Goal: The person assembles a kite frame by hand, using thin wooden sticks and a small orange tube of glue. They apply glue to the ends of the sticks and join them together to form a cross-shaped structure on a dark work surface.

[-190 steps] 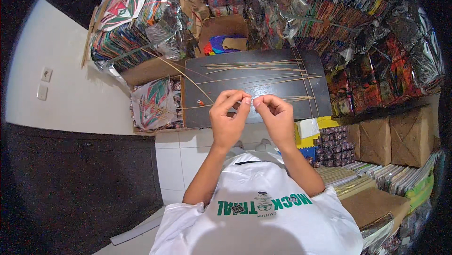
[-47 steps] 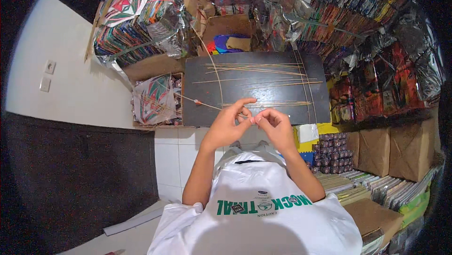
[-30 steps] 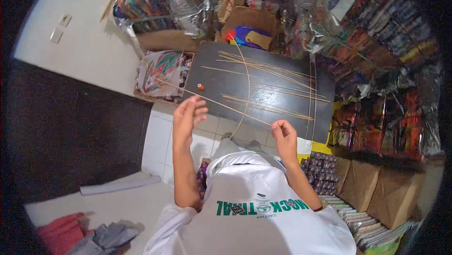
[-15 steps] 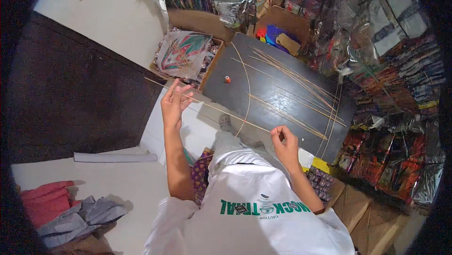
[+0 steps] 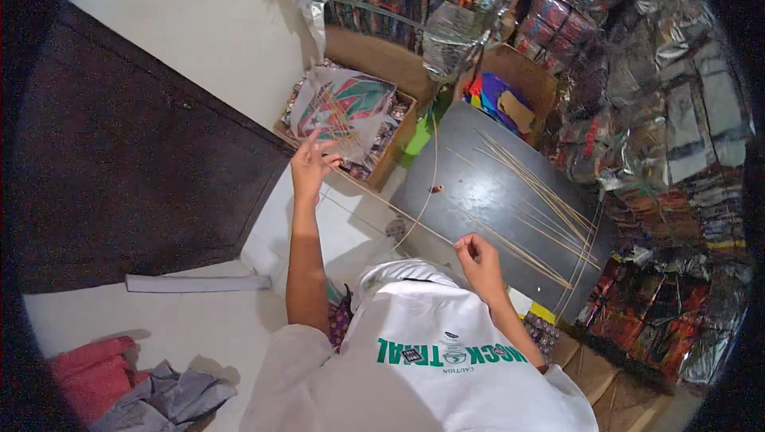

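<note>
A thin bamboo stick [image 5: 398, 210] stretches slantwise between my two hands, in front of the dark tabletop's left edge. My left hand [image 5: 313, 165] has its thumb side closed on the upper left part of it, with some other fingers lifted apart. Near the lower right end, my right hand [image 5: 480, 263] pinches the stick between thumb and fingertips. A thin bowed stick [image 5: 437, 157] crosses the straight one and curves up over the table; whether they are tied there is too fine to tell.
On the dark table [image 5: 498, 193] lie several thin bamboo sticks [image 5: 538, 181] and a small orange-brown spool [image 5: 437, 189]. Behind my left hand stands a cardboard box [image 5: 406, 117] with a patterned sheet [image 5: 374, 101] on top. Wrapped bundles [image 5: 637, 105] crowd the right side. Cloths [image 5: 171, 400] lie lower left.
My view has shifted, so the table and boxes sit lower and further right. Both hands still hold the stick, the left one slightly nearer the box in the picture.
</note>
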The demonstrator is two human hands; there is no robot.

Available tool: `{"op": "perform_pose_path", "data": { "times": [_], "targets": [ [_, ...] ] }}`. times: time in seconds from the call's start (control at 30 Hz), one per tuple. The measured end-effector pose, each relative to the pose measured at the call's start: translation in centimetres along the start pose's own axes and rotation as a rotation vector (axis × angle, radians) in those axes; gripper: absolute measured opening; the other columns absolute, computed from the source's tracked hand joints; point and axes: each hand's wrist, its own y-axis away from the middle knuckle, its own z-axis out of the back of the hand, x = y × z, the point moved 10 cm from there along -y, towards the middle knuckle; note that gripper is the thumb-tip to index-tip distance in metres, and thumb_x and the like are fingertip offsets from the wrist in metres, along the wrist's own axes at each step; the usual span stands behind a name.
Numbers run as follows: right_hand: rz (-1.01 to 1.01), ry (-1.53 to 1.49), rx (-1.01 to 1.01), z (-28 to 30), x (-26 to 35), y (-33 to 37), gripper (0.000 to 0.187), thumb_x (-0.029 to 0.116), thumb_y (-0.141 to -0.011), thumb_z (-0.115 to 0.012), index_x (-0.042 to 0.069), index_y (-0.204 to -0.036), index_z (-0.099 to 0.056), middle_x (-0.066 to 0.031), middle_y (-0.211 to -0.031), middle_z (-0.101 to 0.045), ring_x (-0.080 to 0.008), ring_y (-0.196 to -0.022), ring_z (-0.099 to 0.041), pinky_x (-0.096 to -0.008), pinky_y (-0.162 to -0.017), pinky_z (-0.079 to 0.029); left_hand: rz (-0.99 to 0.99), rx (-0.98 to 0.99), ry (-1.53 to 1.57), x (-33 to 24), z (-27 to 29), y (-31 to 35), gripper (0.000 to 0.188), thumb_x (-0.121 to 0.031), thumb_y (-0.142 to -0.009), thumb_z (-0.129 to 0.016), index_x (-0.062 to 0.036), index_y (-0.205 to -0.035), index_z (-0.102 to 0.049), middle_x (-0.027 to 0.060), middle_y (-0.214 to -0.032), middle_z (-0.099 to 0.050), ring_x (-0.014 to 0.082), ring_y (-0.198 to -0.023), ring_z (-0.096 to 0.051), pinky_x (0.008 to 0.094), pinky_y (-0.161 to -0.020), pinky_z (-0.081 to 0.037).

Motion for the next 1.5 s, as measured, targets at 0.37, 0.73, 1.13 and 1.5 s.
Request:
{"op": "perform_pose_path", "data": {
  "times": [0.37,0.73,1.13,1.5],
  "targets": [
    [-0.251,-0.240,0.015,-11.0,-3.7,-12.3,0.023,0.018,-0.102,-0.061,0.002,-0.088,-0.069,0.0012,-0.078,-0.064,-0.0079,-0.070,-0.055,-0.0254,-0.065,-0.045,0.485,-0.224,0.429,9.9,9.3,-6.3,0.078,-0.042,-0.097,-0.070,0.0077,-0.147,-0.036,0.0237,-0.135,-0.057,0.0341,-0.126,-0.059,0.0421,-0.112,-0.046],
    [-0.399,-0.338,-0.025,-22.5,-9.1,-26.2,0.018,0.025,-0.098,-0.063,0.009,-0.092,-0.069,0.0033,-0.074,-0.058,-0.0079,-0.064,-0.051,-0.0268,-0.052,-0.040,0.289,-0.395,0.039,10.1,12.5,4.8,0.047,-0.020,-0.105,-0.057,0.0019,-0.146,-0.048,0.0216,-0.133,-0.063,0.0278,-0.118,-0.065,0.0369,-0.104,-0.052],
    [-0.594,-0.526,0.284,-32.4,-5.4,-34.4,0.032,0.027,-0.100,-0.062,0.006,-0.125,-0.061,-0.0038,-0.094,-0.063,-0.0188,-0.095,-0.066,-0.0370,-0.074,-0.054,0.336,-0.430,0.004,10.6,13.5,8.7,0.041,-0.010,-0.104,-0.055,0.0031,-0.143,-0.051,0.0196,-0.126,-0.067,0.0234,-0.107,-0.068,0.0349,-0.097,-0.056],
    [-0.631,-0.823,0.331,-17.4,-4.2,-18.0,0.036,0.021,-0.105,-0.052,0.004,-0.137,-0.053,-0.0106,-0.124,-0.065,-0.0223,-0.112,-0.065,-0.0364,-0.098,-0.053,0.331,0.003,-0.125,10.5,0.3,2.3,0.037,-0.012,-0.102,-0.061,0.0006,-0.137,-0.059,0.0116,-0.114,-0.071,0.0145,-0.101,-0.067,0.0282,-0.092,-0.053]
  ]
}}
